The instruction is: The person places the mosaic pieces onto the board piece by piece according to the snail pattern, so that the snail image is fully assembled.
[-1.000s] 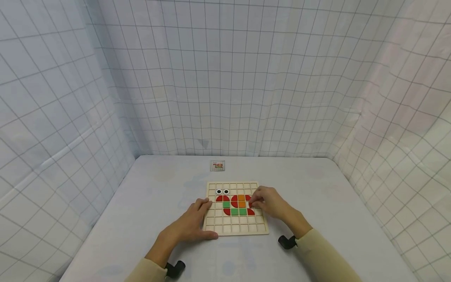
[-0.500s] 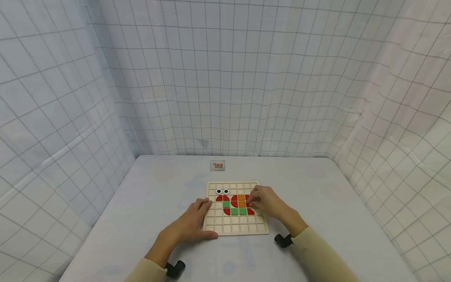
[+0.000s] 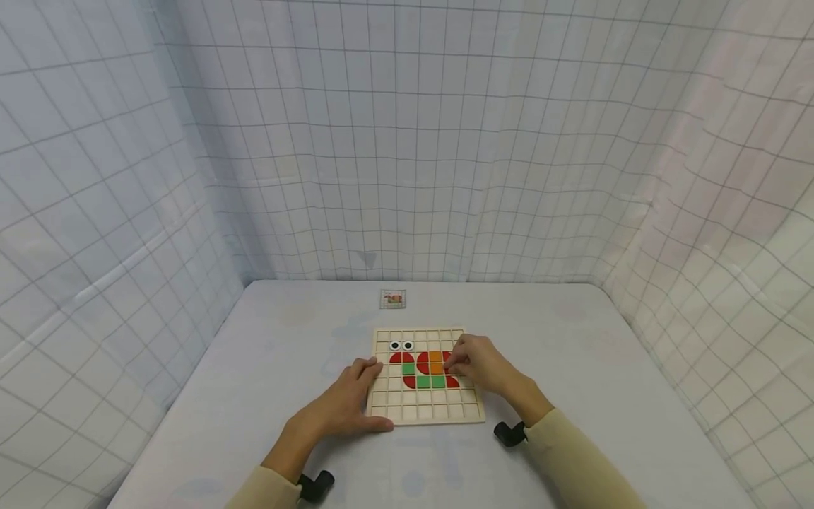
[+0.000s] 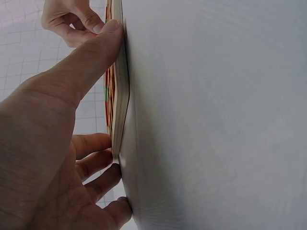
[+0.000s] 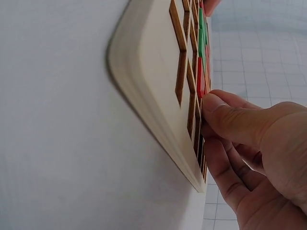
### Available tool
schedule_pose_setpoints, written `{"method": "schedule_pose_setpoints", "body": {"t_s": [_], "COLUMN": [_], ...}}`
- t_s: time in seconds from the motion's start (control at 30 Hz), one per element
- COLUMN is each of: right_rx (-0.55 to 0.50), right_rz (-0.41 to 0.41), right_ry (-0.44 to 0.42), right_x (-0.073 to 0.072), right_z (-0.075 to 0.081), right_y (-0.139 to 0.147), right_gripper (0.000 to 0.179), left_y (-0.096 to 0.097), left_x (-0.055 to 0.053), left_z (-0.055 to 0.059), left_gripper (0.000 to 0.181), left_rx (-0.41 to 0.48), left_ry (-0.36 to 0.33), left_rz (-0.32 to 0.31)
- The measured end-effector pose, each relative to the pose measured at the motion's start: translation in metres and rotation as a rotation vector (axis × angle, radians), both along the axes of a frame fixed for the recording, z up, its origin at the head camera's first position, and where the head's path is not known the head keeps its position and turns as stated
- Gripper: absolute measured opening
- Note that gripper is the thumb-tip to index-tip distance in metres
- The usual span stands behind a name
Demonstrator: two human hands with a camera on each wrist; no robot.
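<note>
A square wooden grid board (image 3: 426, 413) lies on the table, holding red, green and orange tiles and two eye tiles (image 3: 401, 346). My left hand (image 3: 346, 400) grips the board's near left corner, thumb along the front edge and fingers at the left edge. With thumb and fingertips my right hand (image 3: 483, 363) pinches a small red tile (image 3: 447, 367), low over the cell to the right of an orange tile (image 3: 436, 368). The fingers mostly hide its shape. In the right wrist view the right thumb (image 5: 214, 103) is close beside a placed red tile (image 5: 200, 76).
A small picture card (image 3: 393, 299) with a similar coloured figure lies behind the board on the white table (image 3: 305, 318). Grid-patterned curtains (image 3: 407, 177) stand around the back and sides. A black wrist device (image 3: 509, 434) sits at each sleeve.
My right hand has shifted slightly left, bringing the red tile from the cell's right side to beside the orange tile. The left hand and the board have stayed in place.
</note>
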State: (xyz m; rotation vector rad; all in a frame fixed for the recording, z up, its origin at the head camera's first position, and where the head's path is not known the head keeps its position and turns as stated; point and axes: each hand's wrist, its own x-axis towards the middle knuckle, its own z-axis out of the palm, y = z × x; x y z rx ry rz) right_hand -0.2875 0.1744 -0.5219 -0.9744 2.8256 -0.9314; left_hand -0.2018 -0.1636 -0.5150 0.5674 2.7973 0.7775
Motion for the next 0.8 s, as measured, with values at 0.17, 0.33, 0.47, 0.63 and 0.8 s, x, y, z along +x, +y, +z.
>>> {"method": "schedule_pose_setpoints", "body": {"t_s": [0.17, 0.33, 0.47, 0.63, 0.8], "right_rx": [-0.028, -0.037, -0.06, -0.1, -0.098], "right_rz": [0.022, 0.013, -0.025, -0.065, -0.105], "right_ry": [-0.008, 0.0, 0.009, 0.04, 0.07], "right_x": [0.001, 0.002, 0.006, 0.011, 0.016], "right_z": [0.0, -0.002, -0.001, 0.003, 0.006], "right_y": [0.002, 0.005, 0.008, 0.014, 0.023], "right_gripper": [0.011, 0.011, 0.011, 0.01, 0.009], "left_y": [0.0, -0.001, -0.001, 0.0, 0.0], "left_x": [0.0, 0.002, 0.002, 0.001, 0.0], "left_z": [-0.001, -0.003, -0.002, 0.0, -0.002], "left_gripper": [0.122, 0.122, 0.122, 0.122, 0.122], "left_rx": [-0.001, -0.006, -0.002, -0.001, -0.001], "left_ry": [0.003, 0.002, -0.001, 0.001, 0.001], "left_rz": [-0.001, -0.001, 0.001, 0.005, 0.004]}}
